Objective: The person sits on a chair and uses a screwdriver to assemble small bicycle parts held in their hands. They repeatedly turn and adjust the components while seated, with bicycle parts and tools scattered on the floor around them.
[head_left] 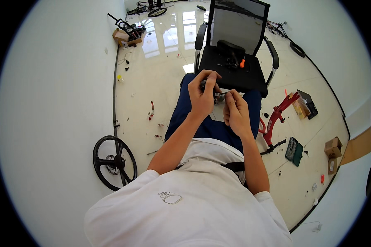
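My left hand is closed around a small dark and silver metal part, held above my lap. Most of that part is hidden by the fingers, so its exact kind is unclear. Close beside it, my right hand pinches a thin dark rod, which looks like a hex key. The rod's far end points at the metal part; whether it sits inside cannot be made out. Just beyond both hands, a black office chair faces me. On its seat lie an orange-handled screwdriver and several small black parts.
A black spoked wheel leans at the left wall. To the right lie a red bicycle frame, an opened green tool case and cardboard boxes. Small parts are scattered on the tiles. A box of bike parts stands far left.
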Available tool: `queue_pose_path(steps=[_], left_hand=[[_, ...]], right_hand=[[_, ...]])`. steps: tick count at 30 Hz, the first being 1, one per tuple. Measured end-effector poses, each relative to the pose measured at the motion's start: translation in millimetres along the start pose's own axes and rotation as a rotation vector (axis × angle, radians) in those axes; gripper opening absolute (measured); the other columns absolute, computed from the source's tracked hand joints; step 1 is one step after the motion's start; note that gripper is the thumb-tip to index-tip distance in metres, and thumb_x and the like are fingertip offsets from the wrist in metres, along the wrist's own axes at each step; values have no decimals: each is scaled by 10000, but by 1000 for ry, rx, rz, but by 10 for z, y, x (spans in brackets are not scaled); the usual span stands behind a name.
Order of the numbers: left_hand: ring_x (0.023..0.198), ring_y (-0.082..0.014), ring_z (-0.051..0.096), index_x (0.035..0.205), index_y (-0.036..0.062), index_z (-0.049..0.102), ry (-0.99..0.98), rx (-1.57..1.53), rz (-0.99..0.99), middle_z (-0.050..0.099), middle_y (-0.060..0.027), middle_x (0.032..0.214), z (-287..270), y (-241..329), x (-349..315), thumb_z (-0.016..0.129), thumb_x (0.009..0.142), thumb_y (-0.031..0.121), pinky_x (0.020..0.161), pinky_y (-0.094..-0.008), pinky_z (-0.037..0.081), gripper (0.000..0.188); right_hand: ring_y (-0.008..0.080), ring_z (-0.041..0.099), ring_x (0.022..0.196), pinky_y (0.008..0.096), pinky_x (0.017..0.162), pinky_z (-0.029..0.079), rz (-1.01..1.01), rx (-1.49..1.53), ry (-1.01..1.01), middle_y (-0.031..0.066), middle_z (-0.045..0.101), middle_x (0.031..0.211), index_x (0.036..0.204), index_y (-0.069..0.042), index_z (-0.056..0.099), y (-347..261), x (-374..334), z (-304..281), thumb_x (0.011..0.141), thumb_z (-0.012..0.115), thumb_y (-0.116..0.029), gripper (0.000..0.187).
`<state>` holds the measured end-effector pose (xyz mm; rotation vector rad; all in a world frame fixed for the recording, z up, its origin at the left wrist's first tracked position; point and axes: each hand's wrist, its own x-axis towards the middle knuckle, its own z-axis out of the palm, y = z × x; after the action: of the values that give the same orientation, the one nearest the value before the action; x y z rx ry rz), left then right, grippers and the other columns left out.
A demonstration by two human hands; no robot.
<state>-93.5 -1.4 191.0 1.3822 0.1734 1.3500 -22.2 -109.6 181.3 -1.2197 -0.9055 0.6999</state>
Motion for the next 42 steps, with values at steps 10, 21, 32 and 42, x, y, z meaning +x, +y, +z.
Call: queue_pose_path(steps=[10, 21, 32, 42], left_hand=[[521, -78, 550, 848, -21, 606, 9, 162, 157, 565, -38, 595, 30, 25, -42, 492, 931, 120, 503, -211, 407, 200], [498, -108, 598, 834, -23, 617, 27, 354, 514, 581, -54, 564, 6, -65, -73, 467, 890, 51, 471, -218, 439, 176], [496, -122, 608, 828, -12, 620, -36, 411, 665, 602, -57, 576, 14, -125, -68, 467, 869, 34, 473, -222, 452, 165], [494, -113, 599, 819, -28, 616, -5, 325, 565, 597, -61, 574, 2, -48, -80, 461, 855, 38, 479, -223, 457, 172]], right_hand=[[24, 262, 381, 201, 326, 208, 43, 300, -27, -61, 316, 537, 852, -90, 447, -57, -71, 72, 1021, 402, -210, 213], [18, 221, 375, 203, 319, 145, 106, 358, 48, -63, 296, 524, 878, -127, 453, -85, -156, 169, 1020, 410, -266, 203], [30, 207, 362, 219, 309, 134, 175, 487, 12, -56, 268, 497, 817, -131, 433, -45, -180, 145, 1019, 409, -276, 250], [34, 207, 357, 223, 311, 128, 169, 487, 28, -55, 260, 487, 771, -141, 416, 0, -199, 175, 1009, 432, -345, 314]])
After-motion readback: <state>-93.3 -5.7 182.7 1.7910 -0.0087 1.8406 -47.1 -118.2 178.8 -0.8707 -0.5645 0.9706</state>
